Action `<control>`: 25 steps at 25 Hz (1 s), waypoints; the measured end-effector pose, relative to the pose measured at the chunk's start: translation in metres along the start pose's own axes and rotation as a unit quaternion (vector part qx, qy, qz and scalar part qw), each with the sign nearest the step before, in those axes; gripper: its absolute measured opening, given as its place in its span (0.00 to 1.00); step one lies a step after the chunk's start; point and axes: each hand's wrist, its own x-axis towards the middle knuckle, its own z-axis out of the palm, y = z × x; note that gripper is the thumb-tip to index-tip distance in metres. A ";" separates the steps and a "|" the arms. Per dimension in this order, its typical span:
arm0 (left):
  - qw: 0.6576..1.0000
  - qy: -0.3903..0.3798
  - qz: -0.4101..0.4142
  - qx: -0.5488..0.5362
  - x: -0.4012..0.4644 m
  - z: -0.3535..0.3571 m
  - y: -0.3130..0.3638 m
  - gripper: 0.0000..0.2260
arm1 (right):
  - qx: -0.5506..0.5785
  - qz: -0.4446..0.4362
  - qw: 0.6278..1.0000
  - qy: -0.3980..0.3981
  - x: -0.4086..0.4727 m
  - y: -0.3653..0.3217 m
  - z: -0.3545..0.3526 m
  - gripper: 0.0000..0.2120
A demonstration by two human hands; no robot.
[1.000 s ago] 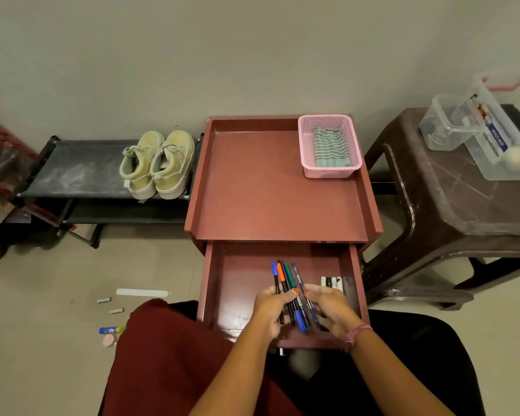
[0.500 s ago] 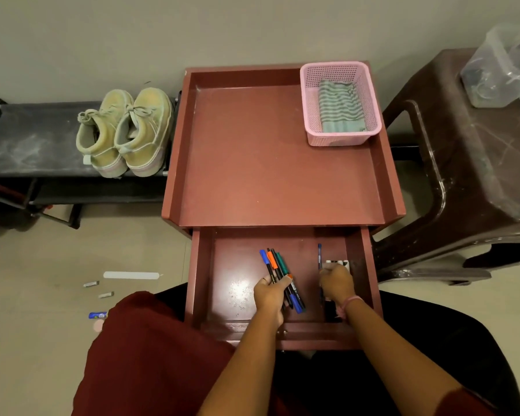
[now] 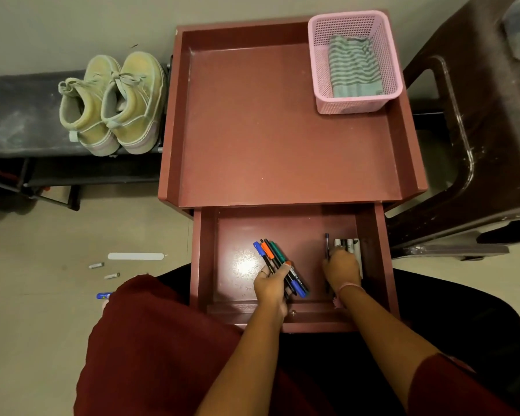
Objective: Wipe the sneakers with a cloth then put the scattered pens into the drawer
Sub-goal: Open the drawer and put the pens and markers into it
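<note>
Cloth (image 3: 354, 69) back in its basket (image 3: 357, 105), wiping apparently done. Left hand (image 3: 271, 284) grips a bundle of pens (image 3: 278, 264) inside the drawer (image 3: 376, 235); right hand (image 3: 341, 269) curls round another – a few lie on the floor (image 3: 42, 241).

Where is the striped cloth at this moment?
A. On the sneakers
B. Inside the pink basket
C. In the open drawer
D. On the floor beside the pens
B. The cloth lies folded inside the pink basket, which stands at the far right corner of the cabinet top, away from the sneakers and the drawer.
</note>
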 end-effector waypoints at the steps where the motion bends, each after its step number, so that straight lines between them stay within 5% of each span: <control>1: 1.000 0.000 0.000 0.000 -0.001 0.000 0.000 0.04 | -0.021 -0.002 1.000 0.004 0.000 0.001 0.001 0.11; 7: 1.000 -0.017 -0.004 0.014 -0.003 -0.006 0.001 0.05 | -0.062 -0.044 0.997 -0.015 -0.002 0.008 -0.005 0.10; 9: 0.999 -0.045 -0.007 0.018 -0.005 -0.007 0.002 0.07 | 0.077 -0.063 0.992 -0.075 -0.008 -0.002 -0.020 0.09; 11: 0.997 -0.070 -0.008 0.018 -0.008 -0.007 0.004 0.08 | 0.281 -0.053 0.943 -0.172 -0.019 -0.019 -0.039 0.02; 13: 0.995 -0.092 -0.008 0.027 -0.011 -0.006 0.005 0.09 | 0.328 -0.103 0.904 -0.255 -0.022 -0.032 -0.046 0.17; 16: 0.994 -0.093 0.009 0.058 -0.011 -0.004 0.002 0.09 | 0.314 -0.137 0.897 -0.280 -0.014 -0.038 -0.038 0.23; 19: 0.997 -0.050 0.023 0.052 -0.008 -0.006 0.001 0.08 | 0.291 -0.092 0.929 -0.210 -0.002 -0.033 -0.036 0.22; 22: 0.999 -0.025 0.015 0.021 -0.006 -0.011 0.002 0.08 | 0.091 -0.114 0.983 -0.113 0.014 -0.020 -0.032 0.23; 25: 0.999 -0.022 0.019 0.018 -0.006 -0.011 0.002 0.05 | -0.009 -0.147 0.983 -0.110 0.019 -0.015 -0.029 0.22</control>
